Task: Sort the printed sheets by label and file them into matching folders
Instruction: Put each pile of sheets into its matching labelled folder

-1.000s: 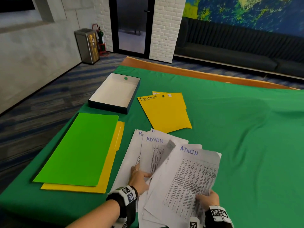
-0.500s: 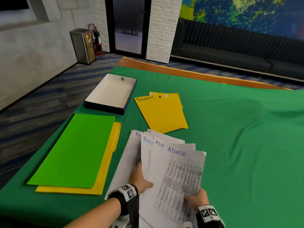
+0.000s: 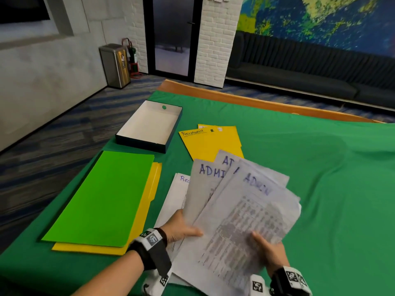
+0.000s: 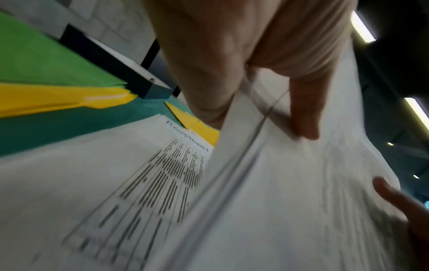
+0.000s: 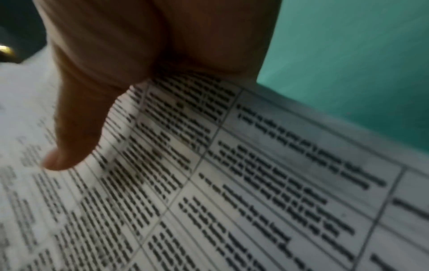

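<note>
The fan of white printed sheets headed ADMIN in blue handwriting [image 3: 239,201] was off the green cloth, tilted up in the lower centre of the head view, its long axis running from the lower edge of the frame up toward the upper left. The left hand [image 3: 181,228] pinched the fan's left edge, thumb on top and fingers beneath, as the left wrist view showed. The right hand [image 3: 267,251] gripped the lower right part, thumb [image 5: 76,132] pressed on the print, the other fingers hidden behind the paper. Under the fan, flat on the cloth, lay white sheets headed Receptionist [image 4: 144,165]. The yellow card folder labelled Receptionist [image 3: 211,142] lay just above the fan; the bright green card folder [image 3: 102,199] on a second yellow folder [image 3: 147,201] lay to the left, nearer the left hand. No Admin label showed on either, so the matching folder could not be told; if it was in that pair, the fan would go leftward.
</note>
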Action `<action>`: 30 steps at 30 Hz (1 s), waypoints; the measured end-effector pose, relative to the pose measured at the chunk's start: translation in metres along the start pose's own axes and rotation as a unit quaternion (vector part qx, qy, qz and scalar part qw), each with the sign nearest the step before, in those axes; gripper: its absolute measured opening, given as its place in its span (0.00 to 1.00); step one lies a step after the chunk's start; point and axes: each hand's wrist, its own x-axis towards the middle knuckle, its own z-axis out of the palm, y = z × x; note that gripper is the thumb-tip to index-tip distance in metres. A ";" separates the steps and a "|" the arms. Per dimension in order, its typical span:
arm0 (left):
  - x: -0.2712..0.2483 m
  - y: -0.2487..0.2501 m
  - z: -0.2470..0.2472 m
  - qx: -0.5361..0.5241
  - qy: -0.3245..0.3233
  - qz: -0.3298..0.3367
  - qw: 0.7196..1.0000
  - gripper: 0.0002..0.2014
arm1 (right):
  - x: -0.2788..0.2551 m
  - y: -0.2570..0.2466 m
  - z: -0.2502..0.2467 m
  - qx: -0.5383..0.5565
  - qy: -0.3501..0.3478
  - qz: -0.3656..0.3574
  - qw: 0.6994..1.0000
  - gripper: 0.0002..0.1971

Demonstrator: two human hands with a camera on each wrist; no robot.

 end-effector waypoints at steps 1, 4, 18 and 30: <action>0.000 0.004 0.000 0.013 -0.007 0.009 1.000 0.37 | -0.001 -0.008 0.006 -0.008 -0.018 -0.019 1.000 0.46; -0.004 0.028 0.007 0.040 0.010 0.055 0.998 0.24 | -0.008 -0.040 0.030 -0.038 -0.042 -0.099 0.993 0.30; -0.019 0.111 -0.012 -0.079 0.135 0.280 0.947 0.22 | 0.003 -0.103 0.069 0.023 -0.041 -0.231 0.972 0.13; 0.059 0.024 -0.011 0.125 0.118 0.030 0.985 0.24 | 0.044 -0.012 0.049 -0.206 -0.105 -0.049 0.972 0.16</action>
